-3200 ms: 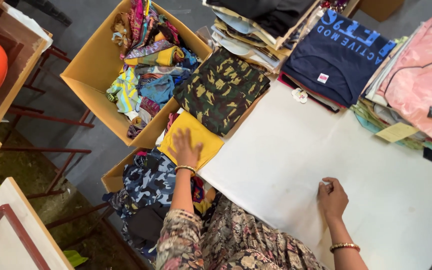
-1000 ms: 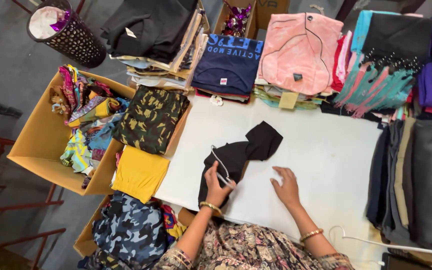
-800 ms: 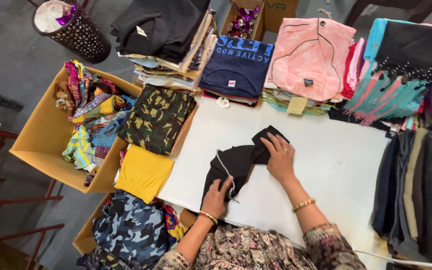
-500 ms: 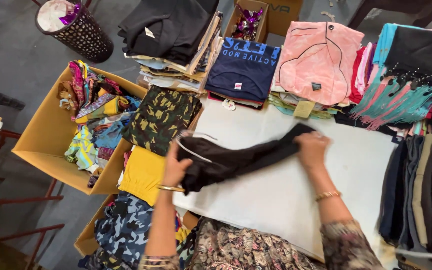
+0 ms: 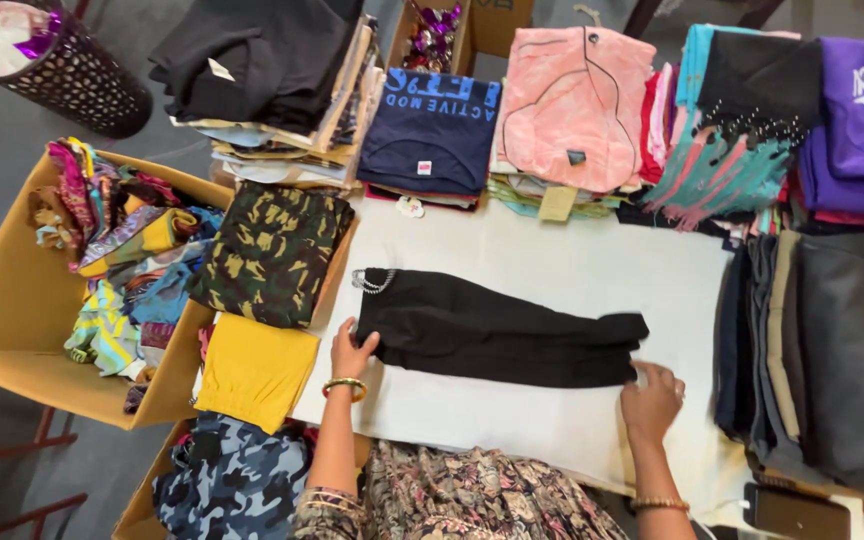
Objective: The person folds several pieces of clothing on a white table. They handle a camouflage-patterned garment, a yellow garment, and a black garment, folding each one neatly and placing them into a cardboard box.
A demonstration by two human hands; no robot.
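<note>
A: My left hand [image 5: 350, 352] lies open on the waist end of the black trousers [image 5: 497, 330]; my right hand [image 5: 651, 400] rests spread at the leg ends, gripping nothing.

B: What changed?

A: Half a second ago I held them lifted in both hands. Now they lie flat along the middle of the white surface [image 5: 552, 265], so smoothing can begin.

B: Anything hidden?

A: The right fingertips blur against the hem, and the frame's right edge cuts off the grey stacks [image 5: 842, 350].

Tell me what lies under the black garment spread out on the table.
The black garment lies flat on the white table; the left hand and right hand press its ends. Only white surface shows around it. Whatever lies directly beneath is covered.
</note>
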